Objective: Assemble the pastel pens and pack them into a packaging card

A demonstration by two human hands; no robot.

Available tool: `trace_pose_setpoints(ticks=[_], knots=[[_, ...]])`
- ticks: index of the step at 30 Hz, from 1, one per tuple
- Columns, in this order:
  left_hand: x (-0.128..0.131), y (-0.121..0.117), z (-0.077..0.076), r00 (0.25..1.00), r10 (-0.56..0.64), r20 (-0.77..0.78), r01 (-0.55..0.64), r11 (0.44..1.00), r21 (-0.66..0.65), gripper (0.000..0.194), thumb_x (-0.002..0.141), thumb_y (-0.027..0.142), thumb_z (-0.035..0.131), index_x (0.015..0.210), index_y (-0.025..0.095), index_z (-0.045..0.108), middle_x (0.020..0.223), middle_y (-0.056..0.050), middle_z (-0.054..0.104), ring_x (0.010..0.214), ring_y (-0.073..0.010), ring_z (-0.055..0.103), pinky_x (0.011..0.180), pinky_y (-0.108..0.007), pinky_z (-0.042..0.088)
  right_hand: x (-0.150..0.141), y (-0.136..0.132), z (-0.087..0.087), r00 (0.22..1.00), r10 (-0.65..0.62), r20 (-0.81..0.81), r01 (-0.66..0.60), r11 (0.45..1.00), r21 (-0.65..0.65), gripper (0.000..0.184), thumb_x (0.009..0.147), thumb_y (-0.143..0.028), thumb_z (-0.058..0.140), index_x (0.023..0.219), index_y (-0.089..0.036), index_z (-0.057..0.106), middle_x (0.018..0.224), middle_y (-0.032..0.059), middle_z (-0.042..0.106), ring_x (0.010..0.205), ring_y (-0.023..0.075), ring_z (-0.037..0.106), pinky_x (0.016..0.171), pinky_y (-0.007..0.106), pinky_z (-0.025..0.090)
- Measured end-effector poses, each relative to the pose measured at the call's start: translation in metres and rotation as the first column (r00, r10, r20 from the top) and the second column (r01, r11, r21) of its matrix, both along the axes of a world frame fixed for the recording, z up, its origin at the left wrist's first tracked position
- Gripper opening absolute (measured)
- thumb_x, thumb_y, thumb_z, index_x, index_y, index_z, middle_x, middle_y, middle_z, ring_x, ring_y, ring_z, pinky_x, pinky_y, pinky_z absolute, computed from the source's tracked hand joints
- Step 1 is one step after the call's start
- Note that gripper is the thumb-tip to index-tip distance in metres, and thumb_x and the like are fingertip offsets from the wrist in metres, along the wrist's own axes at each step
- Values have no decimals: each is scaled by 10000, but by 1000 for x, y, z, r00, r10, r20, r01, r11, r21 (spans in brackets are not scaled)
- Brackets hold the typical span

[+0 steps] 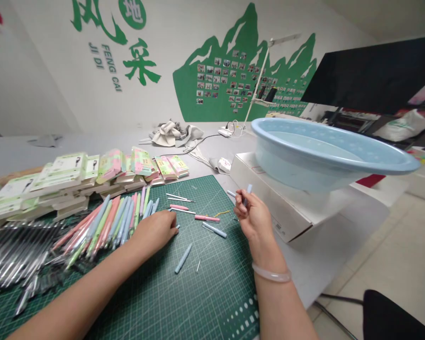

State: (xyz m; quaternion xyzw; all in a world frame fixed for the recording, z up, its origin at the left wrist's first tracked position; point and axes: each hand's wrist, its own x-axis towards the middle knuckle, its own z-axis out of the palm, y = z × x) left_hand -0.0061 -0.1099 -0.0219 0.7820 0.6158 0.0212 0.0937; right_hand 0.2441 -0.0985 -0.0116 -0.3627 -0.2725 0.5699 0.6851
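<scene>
My right hand (pixel 254 215), with a pale bracelet on the wrist, is closed around a light blue pen barrel (pixel 249 188). Another slim light blue piece (pixel 231 193) sticks out by its fingertips. My left hand (pixel 158 230) is low over the green cutting mat (pixel 156 288), fingers curled down. A small light blue pen part (pixel 177 226) peeks out at its fingertips, mostly hidden. Between the hands lie pink barrels (pixel 207 218), a light blue barrel (pixel 216 230) and thin refills (pixel 183 211). Nearer me are a light blue barrel (pixel 183 259) and a tiny thin piece (pixel 199 265).
Left of my left hand lie piled pastel pens (pixel 106 219) and a row of dark, clear-wrapped pens (pixel 16 255). Stacked small boxes (pixel 69 165) stand behind. At right, a blue basin (pixel 304 165) rests on a white carton (pixel 269 208). Crumpled cloth (pixel 172 133) lies farther back.
</scene>
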Motion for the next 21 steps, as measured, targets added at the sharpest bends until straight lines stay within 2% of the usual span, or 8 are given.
trace_pose_setpoints(ticks=[3, 5, 8, 11, 14, 18, 21], knots=[[10, -11, 6, 1000, -15, -11, 15, 998, 54, 129, 799, 334, 518, 797, 210, 554, 893, -67, 639, 813, -224, 593, 625, -285, 374, 7, 0, 3, 999, -34, -14, 35, 999, 5, 163, 662, -265, 692, 719, -151, 592, 555, -36, 495, 398, 31, 276, 376, 181, 175], [18, -26, 7, 996, -86, 26, 84, 993, 83, 151, 826, 356, 488, 876, 225, 541, 950, -70, 625, 869, -231, 587, 667, -298, 391, 9, -1, 5, 999, -43, -13, 43, 999, 8, 157, 667, -262, 690, 717, -152, 590, 562, -36, 490, 398, 31, 273, 373, 183, 179], [32, -53, 2, 981, -175, 85, 182, 980, -86, 222, 801, 431, 512, 914, 241, 536, 942, -68, 625, 796, -237, 602, 657, -319, 406, 12, -2, 7, 999, -42, -8, 42, 999, 10, 150, 675, -256, 686, 726, -150, 594, 584, -32, 488, 405, 28, 281, 369, 178, 190], [37, -65, -7, 981, -176, 79, 186, 971, -151, 159, 826, 354, 461, 892, 226, 527, 922, -84, 629, 791, -249, 614, 653, -331, 417, 15, -2, 8, 998, -58, -7, 58, 998, 9, 141, 675, -247, 680, 728, -152, 590, 593, -34, 476, 409, 28, 282, 368, 175, 196], [31, -56, -11, 990, -138, 29, 140, 984, -112, 139, 841, 312, 424, 868, 216, 521, 904, -87, 632, 776, -240, 618, 650, -324, 424, 16, -3, 8, 997, -79, 12, 78, 997, 4, 143, 670, -255, 676, 724, -161, 582, 593, -37, 469, 408, 33, 277, 368, 185, 198], [20, -33, -8, 995, -33, -98, 33, 999, 5, 176, 866, 321, 395, 913, 196, 510, 933, -100, 616, 764, -238, 614, 618, -315, 427, 10, -4, 10, 998, -54, 10, 54, 999, -5, 147, 672, -259, 678, 720, -153, 589, 588, -29, 482, 414, 34, 277, 375, 185, 195], [19, -26, -10, 992, -25, -127, 32, 998, 55, 208, 895, 322, 354, 948, 189, 506, 936, -98, 600, 754, -240, 611, 586, -309, 421, 0, -5, 9, 1000, -30, 8, 30, 999, -17, 140, 685, -251, 677, 723, -144, 595, 569, -25, 488, 413, 31, 282, 382, 177, 194]])
